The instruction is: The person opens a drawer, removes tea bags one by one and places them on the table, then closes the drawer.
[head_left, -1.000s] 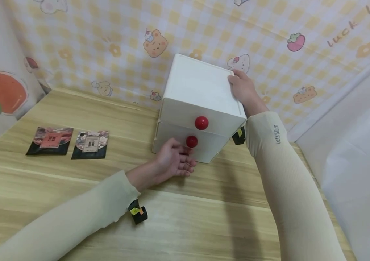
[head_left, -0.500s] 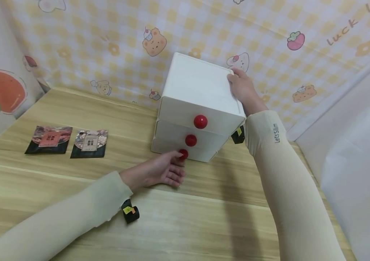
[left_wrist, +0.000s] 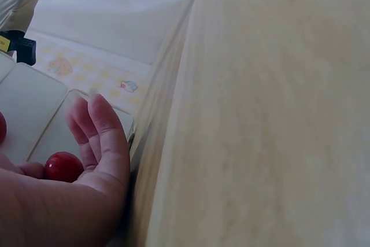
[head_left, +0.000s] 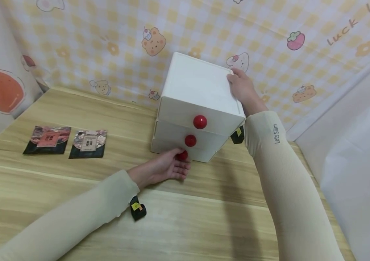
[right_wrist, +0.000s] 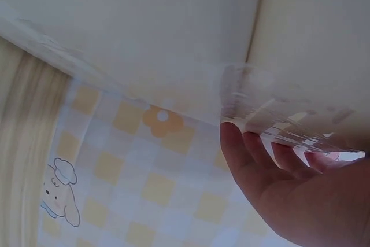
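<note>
At a wooden table (head_left: 185,221) before checked cloth (head_left: 119,18), left hand (head_left: 162,167) pinches lowest knob (head_left: 183,155), right hand (head_left: 244,88) grips drawer box (head_left: 201,87).

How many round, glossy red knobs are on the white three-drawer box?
3: top-drawer knob, middle-drawer knob, and bottom-drawer knob, the last partly covered by the bare left hand.

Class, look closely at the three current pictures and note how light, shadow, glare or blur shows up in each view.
Head view: brightly lit, a soft shadow across the tabletop, a small highlight on the top red knob; left wrist view: dimmer, the tabletop's grain soft and blurred; right wrist view: dim, with glare on the clear strip beside the right hand.
</note>
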